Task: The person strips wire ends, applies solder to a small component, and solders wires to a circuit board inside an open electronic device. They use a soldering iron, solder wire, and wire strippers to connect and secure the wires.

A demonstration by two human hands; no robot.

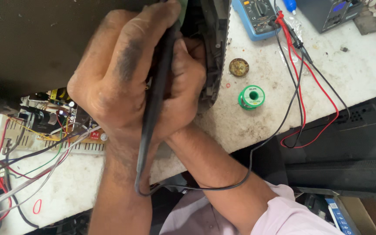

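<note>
Head view: left hand (118,78) is wrapped in a fist around a slim black tool handle (155,100), fingers shut tight on it, thumb running up toward the handle's upper end. Handle points up into the open edge of a dark plastic housing (216,48); the tip is hidden there, so what it touches cannot be told. Black cord (223,185) leaves the handle's lower end, loops under both forearms and climbs away to the right of the housing. Right hand (188,82) sits just behind the left, pressed against the housing's edge; its fingers are curled, but what they grip, if anything, cannot be told.

Left of the housing lies an exposed circuit board (53,117) with a tangle of coloured wires. Right of the housing, on the stained white bench (362,74), sit a small round tin (239,67) and a green solder spool (252,97). Farther right and up stands a blue multimeter (257,17) with red and black leads (303,82).
</note>
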